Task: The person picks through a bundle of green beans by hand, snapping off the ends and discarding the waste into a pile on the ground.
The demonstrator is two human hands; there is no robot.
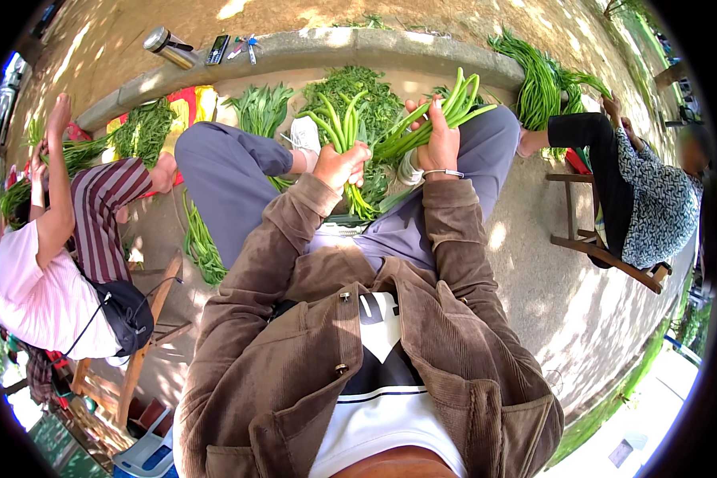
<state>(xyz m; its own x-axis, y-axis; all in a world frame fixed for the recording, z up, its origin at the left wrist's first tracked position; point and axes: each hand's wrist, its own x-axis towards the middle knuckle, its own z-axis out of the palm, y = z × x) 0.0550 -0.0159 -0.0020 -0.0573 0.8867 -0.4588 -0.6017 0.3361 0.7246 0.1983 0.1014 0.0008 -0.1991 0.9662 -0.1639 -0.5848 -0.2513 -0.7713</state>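
Observation:
My left hand (342,166) is closed around a small bunch of green stems (342,122), whose thick ends point up and away from me, with thinner ends below the fist. To its right, my right hand (442,137) grips a larger bundle of green stems (463,101), slanting from upper right to lower left, thick ends at the upper right. Both hands are raised between my knees, apart from each other. Behind and below them lies a heap of leafy greens (355,89) on the ground, partly hidden by the hands and bundles.
A concrete curb (394,51) runs beyond the greens, bearing a steel flask (170,48), a keypad phone (218,49) and keys (251,49). Leafy bunches (263,110) and stems (203,245) lie at left. People sit on both sides; greens (532,80) drape over the curb at right.

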